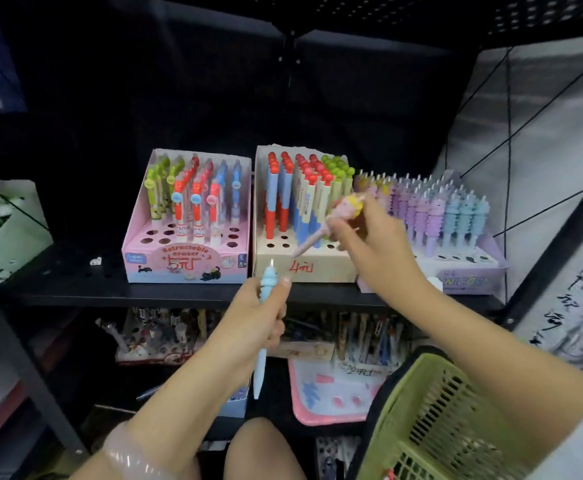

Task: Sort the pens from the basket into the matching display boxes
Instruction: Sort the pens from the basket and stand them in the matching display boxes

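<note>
Dark shelf (75, 289), left hand (255, 317) grasping blue pen (268, 282), right hand (376, 244) pinching pink pen (321, 233)

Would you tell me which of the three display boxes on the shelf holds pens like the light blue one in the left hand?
The rightmost box: its ridged pastel pens match the blue pen.

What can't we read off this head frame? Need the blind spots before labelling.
- Basket: cut off by the bottom edge and crossed by the right arm; contents not visible.
- Pink pen in right hand: motion blur; the hand covers part of its top.
- Blue pen: its middle is hidden inside the left hand.
- Unicorn box: front label blurred, left part behind the right hand.
- Lower shelf boxes: dark, too blurred to identify.
</note>
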`<state>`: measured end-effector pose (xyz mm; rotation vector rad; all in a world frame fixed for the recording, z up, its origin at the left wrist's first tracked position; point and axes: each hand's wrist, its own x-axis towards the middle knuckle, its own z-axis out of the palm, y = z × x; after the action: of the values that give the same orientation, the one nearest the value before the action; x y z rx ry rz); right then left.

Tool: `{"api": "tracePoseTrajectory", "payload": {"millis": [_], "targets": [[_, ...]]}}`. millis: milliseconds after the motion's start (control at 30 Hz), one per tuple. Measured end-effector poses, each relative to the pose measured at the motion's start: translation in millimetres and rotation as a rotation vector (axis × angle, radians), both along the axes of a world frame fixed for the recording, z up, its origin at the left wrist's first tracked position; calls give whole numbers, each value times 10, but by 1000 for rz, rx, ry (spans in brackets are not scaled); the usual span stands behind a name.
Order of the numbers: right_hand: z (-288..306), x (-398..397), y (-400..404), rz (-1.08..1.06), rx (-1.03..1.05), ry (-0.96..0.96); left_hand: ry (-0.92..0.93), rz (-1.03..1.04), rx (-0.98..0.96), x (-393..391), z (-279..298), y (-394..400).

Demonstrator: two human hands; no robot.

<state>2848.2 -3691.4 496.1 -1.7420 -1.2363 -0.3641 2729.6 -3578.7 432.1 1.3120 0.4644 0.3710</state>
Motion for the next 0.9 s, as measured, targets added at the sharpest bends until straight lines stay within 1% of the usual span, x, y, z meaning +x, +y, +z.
{"api": "tracePoseTrajectory", "payload": {"millis": [67, 133, 200, 267, 333, 400, 467, 567, 667, 800, 900], "targets": [[131, 214, -103, -135, 124, 72, 27, -27, -45, 96, 54, -70], [256, 444, -190, -257, 205, 40, 9, -70, -147, 176, 133, -146], [372, 693, -244, -419, 155, -45, -18, -100, -146, 232, 172, -209], [460, 919, -272, -572, 53, -94, -33, -108, -39, 249, 165, -248], [518, 1094, -269, -657, -62, -84, -40, -114, 69, 239, 137, -263], [536, 1205, -240, -689, -199, -41, -48, -114, 128, 228, 115, -255], [535, 1280, -215, -691, -308, 9, -58, -111, 146, 239, 94, -234], [553, 1351, -193, -706, -429, 33, -64, -84, 134, 268, 74, -220], [574, 1385, -168, -723, -524, 14, -65, -80, 117, 288, 45, -227], [499, 1394, -156, -745, -430, -97, -72, -94, 114, 301, 25, -239], [437, 1393, -174, -790, -454, -245, -88, -105, 102, 294, 29, -255]]}}
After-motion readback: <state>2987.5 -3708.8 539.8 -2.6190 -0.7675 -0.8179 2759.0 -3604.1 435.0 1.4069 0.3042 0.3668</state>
